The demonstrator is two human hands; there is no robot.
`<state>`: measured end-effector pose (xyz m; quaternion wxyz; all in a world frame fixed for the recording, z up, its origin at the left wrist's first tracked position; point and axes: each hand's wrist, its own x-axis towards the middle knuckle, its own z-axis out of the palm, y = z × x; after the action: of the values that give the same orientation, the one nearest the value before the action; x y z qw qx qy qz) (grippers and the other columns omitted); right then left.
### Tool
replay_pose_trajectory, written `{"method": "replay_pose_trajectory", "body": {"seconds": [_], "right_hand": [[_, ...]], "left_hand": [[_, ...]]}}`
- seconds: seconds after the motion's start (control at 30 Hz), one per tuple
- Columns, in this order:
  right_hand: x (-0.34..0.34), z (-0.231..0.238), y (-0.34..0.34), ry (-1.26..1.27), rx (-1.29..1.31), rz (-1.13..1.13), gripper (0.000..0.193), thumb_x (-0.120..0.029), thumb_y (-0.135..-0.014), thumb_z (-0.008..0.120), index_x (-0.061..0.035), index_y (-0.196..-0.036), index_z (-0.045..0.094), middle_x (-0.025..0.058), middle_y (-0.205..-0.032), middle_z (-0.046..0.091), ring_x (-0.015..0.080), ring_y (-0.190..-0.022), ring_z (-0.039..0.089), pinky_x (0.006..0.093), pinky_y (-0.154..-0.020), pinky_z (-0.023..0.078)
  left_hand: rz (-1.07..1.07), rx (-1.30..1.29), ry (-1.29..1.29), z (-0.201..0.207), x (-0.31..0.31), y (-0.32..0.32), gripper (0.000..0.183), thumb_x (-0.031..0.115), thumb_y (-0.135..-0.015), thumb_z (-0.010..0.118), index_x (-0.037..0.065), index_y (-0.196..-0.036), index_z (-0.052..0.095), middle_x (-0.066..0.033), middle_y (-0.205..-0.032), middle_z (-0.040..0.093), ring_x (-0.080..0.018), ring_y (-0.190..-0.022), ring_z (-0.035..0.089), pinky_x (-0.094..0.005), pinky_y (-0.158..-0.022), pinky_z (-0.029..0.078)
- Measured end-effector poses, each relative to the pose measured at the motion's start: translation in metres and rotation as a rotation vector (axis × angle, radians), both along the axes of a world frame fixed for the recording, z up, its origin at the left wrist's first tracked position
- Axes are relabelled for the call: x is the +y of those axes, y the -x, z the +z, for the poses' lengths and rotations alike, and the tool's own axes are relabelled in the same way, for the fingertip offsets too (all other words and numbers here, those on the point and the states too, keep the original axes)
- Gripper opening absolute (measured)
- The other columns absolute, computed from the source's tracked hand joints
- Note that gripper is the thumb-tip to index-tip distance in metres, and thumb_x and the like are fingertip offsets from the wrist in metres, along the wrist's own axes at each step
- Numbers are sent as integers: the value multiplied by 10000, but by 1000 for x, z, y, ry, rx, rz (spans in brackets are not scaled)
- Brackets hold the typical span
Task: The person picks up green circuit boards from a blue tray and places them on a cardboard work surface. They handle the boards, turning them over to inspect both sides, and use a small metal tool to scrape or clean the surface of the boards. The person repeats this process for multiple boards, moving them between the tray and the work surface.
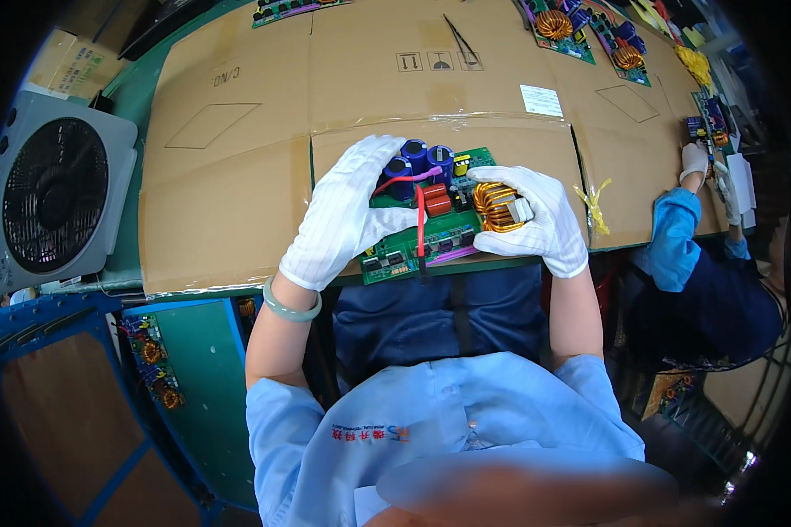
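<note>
Board (402, 240) sits right between the two gloved hands. Left hand's (344, 206) fingers curl round its left side, can't tell how tight. Right hand's (549, 215) fingers are clamped on the copper coil (494, 207). Tweezers (457, 37) lie on cardboard (360, 79) way past the fingers.
</note>
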<state>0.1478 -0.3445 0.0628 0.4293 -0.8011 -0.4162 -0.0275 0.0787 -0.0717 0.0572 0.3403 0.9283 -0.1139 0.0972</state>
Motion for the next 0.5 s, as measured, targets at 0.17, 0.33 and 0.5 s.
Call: {"method": "replay_pose_trajectory", "body": {"seconds": [0.17, 0.33, 0.5], "right_hand": [[2, 2, -1, -29, 27, 0, 614, -340, -642, 944, -92, -1157, 719, 132, -996, 742, 296, -878, 722, 362, -807, 571], [3, 3, -3, -26, 61, 9, 590, -316, -665, 936, -79, -1158, 714, 139, -1064, 744, 298, -944, 732, 362, -858, 572], [5, 11, -7, -23, 156, 13, 572, -267, -695, 922, -61, -1182, 703, 131, -1106, 748, 260, -999, 734, 341, -907, 567]], "left_hand": [[29, 38, 48, -2, -3, 1, 783, 365, -725, 888, 13, -1359, 592, -220, -1349, 623, -375, -1278, 585, -430, -1090, 463], [41, 33, 24, -1, -4, 0, 750, 335, -759, 867, 15, -1376, 585, -219, -1353, 626, -379, -1261, 601, -411, -1090, 459], [-49, 245, 287, 8, 26, -10, 645, 308, -916, 746, 17, -1450, 531, -213, -1352, 648, -314, -1292, 596, -373, -1090, 447]]}}
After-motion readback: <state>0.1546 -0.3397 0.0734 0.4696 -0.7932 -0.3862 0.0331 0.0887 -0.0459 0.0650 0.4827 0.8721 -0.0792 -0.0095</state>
